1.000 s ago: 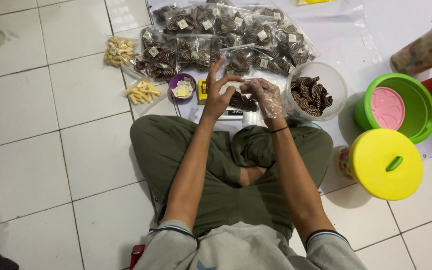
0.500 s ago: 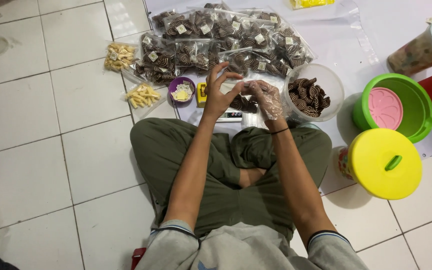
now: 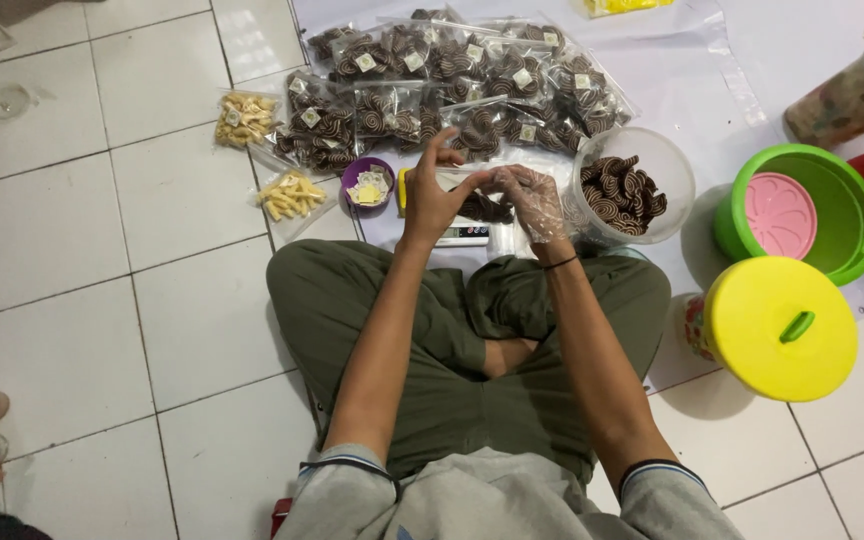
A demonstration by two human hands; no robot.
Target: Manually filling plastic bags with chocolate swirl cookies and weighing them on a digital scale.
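**A:** so what's in the hands here?

**B:** a small clear bag of brown spiral cookies (image 3: pixel 482 200), held up just over a little digital scale (image 3: pixel 464 236) that sits on the white plastic sheet (image 3: pixel 802 60) near its front edge, right in front of the crossed legs. Left hand (image 3: pixel 432 195) is bare, thumb and forefinger pinching the top edge of the bag, the other fingers curled loosely, one sticking up a bit. Right hand (image 3: pixel 532 200) wears a thin see-through glove and pinches the other end of that same top edge, fingers bunched together.

**A:** is the bag sealed?

**B:** can't tell, the opening's hidden between the fingertips.

**A:** ok, what's around it?

**B:** just right of the gloved hand there's a clear round tub (image 3: pixel 634 185) partly full of the same loose spiral cookies. Left of the scale, a small purple bowl (image 3: pixel 367 183) with little pale paper labels in it, touching something yellow that's mostly hidden behind the left hand. Further back on the sheet there's a pile of filled cookie bags (image 3: pixel 452 80), each with a small label. Off the sheet's left edge, on the white tiled floor (image 3: pixel 102 300), two bags of pale yellow snacks (image 3: pixel 287 193), one behind the other.

**A:** and the right side?

**B:** green bucket (image 3: pixel 842 215) with a pink lid lying down inside it, and nearer the person a container with a yellow lid (image 3: pixel 777 325) with a green handle, close by the right knee. A tall patterned jar (image 3: pixel 847 95) is tilted at the far right corner.
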